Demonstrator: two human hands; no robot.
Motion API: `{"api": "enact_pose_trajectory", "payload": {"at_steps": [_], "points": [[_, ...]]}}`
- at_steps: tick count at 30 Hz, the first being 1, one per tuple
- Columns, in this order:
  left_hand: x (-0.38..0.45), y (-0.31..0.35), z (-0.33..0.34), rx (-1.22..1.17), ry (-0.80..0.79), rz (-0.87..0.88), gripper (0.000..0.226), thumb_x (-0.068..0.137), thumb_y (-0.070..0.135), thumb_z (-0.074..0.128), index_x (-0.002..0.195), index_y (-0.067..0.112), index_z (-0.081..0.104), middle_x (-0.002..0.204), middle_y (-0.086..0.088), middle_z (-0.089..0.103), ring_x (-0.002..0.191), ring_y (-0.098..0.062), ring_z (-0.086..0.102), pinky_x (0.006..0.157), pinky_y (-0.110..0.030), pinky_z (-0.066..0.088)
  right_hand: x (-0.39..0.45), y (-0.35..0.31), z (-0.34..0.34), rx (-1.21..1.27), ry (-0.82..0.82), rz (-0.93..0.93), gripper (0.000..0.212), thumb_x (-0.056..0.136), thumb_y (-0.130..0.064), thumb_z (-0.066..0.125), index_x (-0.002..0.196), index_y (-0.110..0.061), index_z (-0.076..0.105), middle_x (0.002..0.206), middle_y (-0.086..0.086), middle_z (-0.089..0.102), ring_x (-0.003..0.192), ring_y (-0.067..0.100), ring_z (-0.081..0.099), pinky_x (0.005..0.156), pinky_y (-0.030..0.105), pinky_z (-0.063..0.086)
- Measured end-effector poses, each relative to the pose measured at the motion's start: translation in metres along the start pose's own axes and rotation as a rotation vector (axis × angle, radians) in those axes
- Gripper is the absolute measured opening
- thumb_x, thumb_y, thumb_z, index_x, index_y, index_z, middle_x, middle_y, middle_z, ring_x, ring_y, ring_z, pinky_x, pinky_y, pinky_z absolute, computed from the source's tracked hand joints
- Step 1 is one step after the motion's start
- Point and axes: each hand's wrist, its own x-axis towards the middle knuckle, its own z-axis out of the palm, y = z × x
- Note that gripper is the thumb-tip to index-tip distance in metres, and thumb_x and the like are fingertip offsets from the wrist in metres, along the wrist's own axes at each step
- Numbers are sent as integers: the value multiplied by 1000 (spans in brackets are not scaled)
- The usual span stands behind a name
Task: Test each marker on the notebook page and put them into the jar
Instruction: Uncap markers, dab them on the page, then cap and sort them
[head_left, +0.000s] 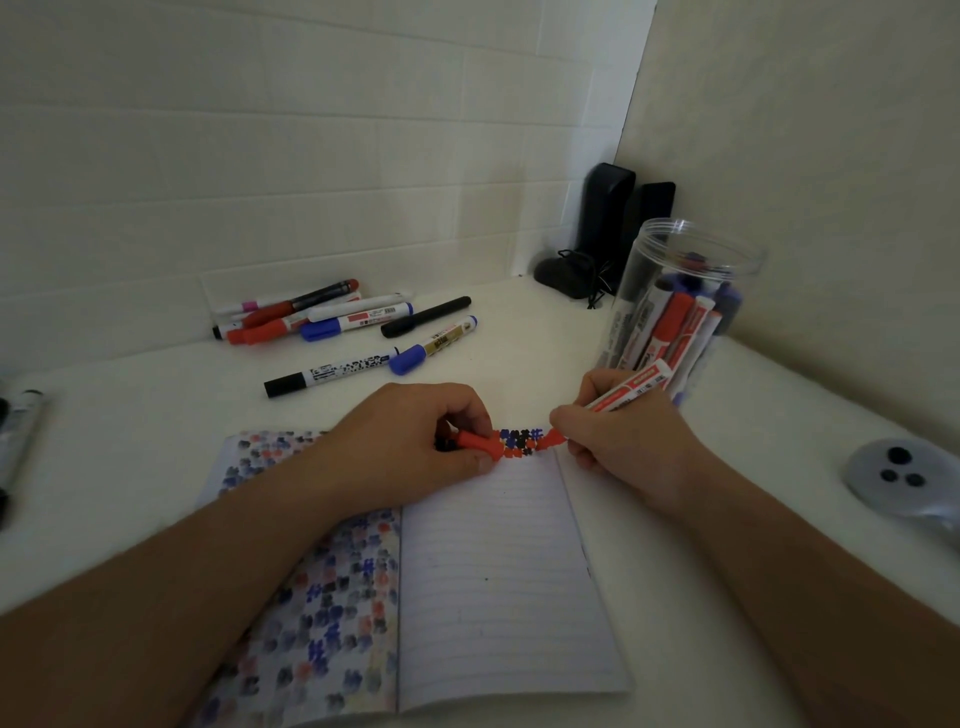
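An open lined notebook (498, 582) lies on the white desk, with red, black and blue test marks along the top of its right page. My right hand (623, 447) grips a white-and-red marker (631, 391), tip down at the page's top right corner. My left hand (410, 441) rests on the notebook and pinches the marker's red cap (475, 442). A clear plastic jar (675, 306) stands just behind my right hand, holding several markers.
Several loose markers (343, 325) lie in a pile at the back of the desk against the wall. Two black upright objects (618, 223) stand in the corner. A grey round device (898, 475) sits at the right; more markers show at the left edge (15, 441).
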Motion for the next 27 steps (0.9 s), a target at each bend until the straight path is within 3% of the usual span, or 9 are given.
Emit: {"api": "enact_pose_trajectory", "payload": {"at_steps": [9,15,23,27], "points": [[0,0,0,16,4,-2,20,84,51,74,100,44,64,98,24,67,94,6,61,84,-17,51,-3,-5,2,-66,26,22,24,82,-5,71,68,-9,52,67,25,66,50,20,59,49,25,49],[0,0,0,13,6,-5,20,85,50,75,100,43,65,97,25,67,94,8,60,83,-15,50,-2,-2,0,-4,11,31,25,86,-6,72,67,-9,55,61,12,66,51,20,61,51,26,50],[-1,1,0,17,6,-4,19,85,49,74,100,43,65,97,25,68,94,8,60,82,-14,49,-5,-8,3,-83,21,8,26,82,-2,70,66,-8,49,65,28,60,48,19,56,47,22,47],[0,1,0,9,3,-17,20,84,50,75,100,43,65,97,25,68,94,9,59,81,-12,48,-3,-4,1,-44,23,21,27,84,-2,69,66,-10,50,63,20,61,50,20,57,48,23,48]]}}
